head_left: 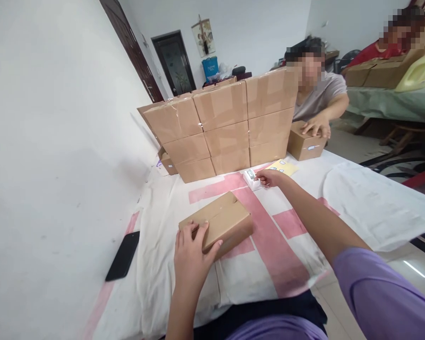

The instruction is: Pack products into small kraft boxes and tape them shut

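Observation:
A closed brown cardboard box (pixel 216 215) lies at an angle on the cloth-covered table. My left hand (pixel 194 245) grips its near left corner, fingers on the top and left end, thumb against the front side. Farther forward, my right hand (pixel 268 178) has its fingers pinched together at the right edge of a small white stack (pixel 250 178) with a printed top, which looks like labels. Whatever is between those fingertips is too small to make out. Just behind the right hand lies a yellow sheet (pixel 286 166) with a few small blue-and-white labels.
A wall of stacked, taped cardboard boxes (pixel 223 125) stands across the table's far side. At the right, a co-worker's hand (pixel 317 126) rests on a labelled box (pixel 306 145). A black phone (pixel 123 256) lies by the left wall. Another person sits at a table behind.

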The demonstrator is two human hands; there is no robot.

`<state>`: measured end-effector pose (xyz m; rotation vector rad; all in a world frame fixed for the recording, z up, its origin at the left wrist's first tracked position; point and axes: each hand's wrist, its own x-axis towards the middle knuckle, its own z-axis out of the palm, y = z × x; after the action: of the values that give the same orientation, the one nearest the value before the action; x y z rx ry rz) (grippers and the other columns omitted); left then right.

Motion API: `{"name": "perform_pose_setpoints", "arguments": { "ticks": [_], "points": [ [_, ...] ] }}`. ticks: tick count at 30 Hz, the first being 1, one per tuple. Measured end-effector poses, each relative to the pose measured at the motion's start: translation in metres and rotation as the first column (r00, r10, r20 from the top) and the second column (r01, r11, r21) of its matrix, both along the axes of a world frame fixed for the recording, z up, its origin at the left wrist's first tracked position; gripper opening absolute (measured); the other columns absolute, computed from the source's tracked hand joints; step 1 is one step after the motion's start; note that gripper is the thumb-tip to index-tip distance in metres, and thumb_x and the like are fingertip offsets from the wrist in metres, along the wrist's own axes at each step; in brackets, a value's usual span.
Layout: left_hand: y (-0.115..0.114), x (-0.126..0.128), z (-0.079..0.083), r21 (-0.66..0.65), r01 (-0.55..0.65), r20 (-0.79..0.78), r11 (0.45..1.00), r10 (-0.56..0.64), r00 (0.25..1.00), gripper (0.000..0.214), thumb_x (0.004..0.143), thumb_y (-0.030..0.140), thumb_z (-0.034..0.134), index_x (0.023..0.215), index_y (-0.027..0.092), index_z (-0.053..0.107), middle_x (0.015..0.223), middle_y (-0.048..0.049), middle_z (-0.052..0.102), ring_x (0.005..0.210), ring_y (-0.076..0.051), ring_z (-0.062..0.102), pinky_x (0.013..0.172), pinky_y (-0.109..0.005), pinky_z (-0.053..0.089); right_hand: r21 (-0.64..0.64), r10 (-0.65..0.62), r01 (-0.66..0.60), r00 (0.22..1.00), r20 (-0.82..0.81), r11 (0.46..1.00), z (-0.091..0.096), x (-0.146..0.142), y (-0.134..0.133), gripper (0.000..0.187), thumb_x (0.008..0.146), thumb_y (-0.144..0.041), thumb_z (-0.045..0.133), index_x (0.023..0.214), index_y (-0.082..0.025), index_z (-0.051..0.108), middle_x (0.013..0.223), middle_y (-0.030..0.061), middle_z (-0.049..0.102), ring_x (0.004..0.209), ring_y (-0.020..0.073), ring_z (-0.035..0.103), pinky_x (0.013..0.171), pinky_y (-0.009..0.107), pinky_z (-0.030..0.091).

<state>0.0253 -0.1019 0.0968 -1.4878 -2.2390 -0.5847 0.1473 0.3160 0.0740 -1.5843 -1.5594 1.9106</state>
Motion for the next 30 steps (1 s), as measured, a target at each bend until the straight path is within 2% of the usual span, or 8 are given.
{"name": "perform_pose_setpoints", "arguments": {
  "ticks": [5, 9, 13, 20, 30],
  "points": [
    [0.000, -0.002, -0.002, 0.011, 0.013, -0.015, 1.000, -0.013, 1.000, 0.047, 0.087, 0.053, 0.065, 0.124, 0.023, 0.064, 0.114, -0.0116, 0.056, 0.123, -0.034, 0.055, 0.099, -0.053, 0.052, 0.018, -0.029, 0.026, 0.981, 0.190, 0.999, 0.000, -0.020, 0.003, 0.022, 0.073, -0.013, 0.073, 0.068, -0.019, 0.052, 0.051, -0.0094, 0.031, 0.045, 0.0056, 0.026, 0.046, 0.026, 0.047],
    [0.000, -0.001, -0.001, 0.032, 0.010, -0.010, 0.999, -0.010, 1.000, 0.046, 0.086, 0.050, 0.068, 0.123, 0.023, 0.064, 0.111, -0.0112, 0.056, 0.122, -0.034, 0.056, 0.100, -0.053, 0.051, 0.077, -0.067, 0.049, 0.966, 0.249, 0.996, 0.001, -0.028, -0.001, 0.022, 0.072, -0.013, 0.074, 0.069, -0.019, 0.052, 0.053, -0.0090, 0.030, 0.047, 0.0063, 0.026, 0.047, 0.032, 0.054],
    [0.000, 0.000, -0.001, 0.049, 0.013, -0.023, 0.999, -0.012, 1.000, 0.046, 0.087, 0.049, 0.068, 0.123, 0.022, 0.064, 0.111, -0.0111, 0.056, 0.121, -0.034, 0.056, 0.099, -0.054, 0.052, 0.126, -0.112, 0.084, 0.965, 0.236, 0.988, 0.005, -0.028, -0.007, 0.022, 0.072, -0.014, 0.074, 0.074, -0.020, 0.053, 0.055, -0.0082, 0.034, 0.049, 0.0072, 0.029, 0.050, 0.036, 0.059],
    [-0.001, -0.002, -0.004, 0.067, 0.024, -0.052, 0.997, -0.021, 0.998, 0.046, 0.086, 0.051, 0.068, 0.123, 0.022, 0.064, 0.111, -0.0112, 0.056, 0.120, -0.034, 0.057, 0.098, -0.053, 0.052, 0.162, -0.145, 0.116, 0.973, 0.177, 0.980, 0.004, -0.027, -0.014, 0.016, 0.079, -0.018, 0.070, 0.079, -0.019, 0.054, 0.057, -0.0068, 0.036, 0.051, 0.0088, 0.033, 0.052, 0.037, 0.061],
    [-0.002, -0.001, -0.005, 0.076, 0.024, -0.036, 0.997, -0.022, 0.999, 0.046, 0.087, 0.051, 0.067, 0.123, 0.022, 0.064, 0.110, -0.0111, 0.057, 0.120, -0.033, 0.057, 0.098, -0.052, 0.051, 0.182, -0.198, 0.178, 0.976, 0.096, 0.967, -0.007, -0.025, -0.012, 0.020, 0.084, -0.030, 0.073, 0.087, -0.018, 0.057, 0.062, -0.0041, 0.047, 0.052, 0.0087, 0.041, 0.053, 0.030, 0.057]
  ]
}}
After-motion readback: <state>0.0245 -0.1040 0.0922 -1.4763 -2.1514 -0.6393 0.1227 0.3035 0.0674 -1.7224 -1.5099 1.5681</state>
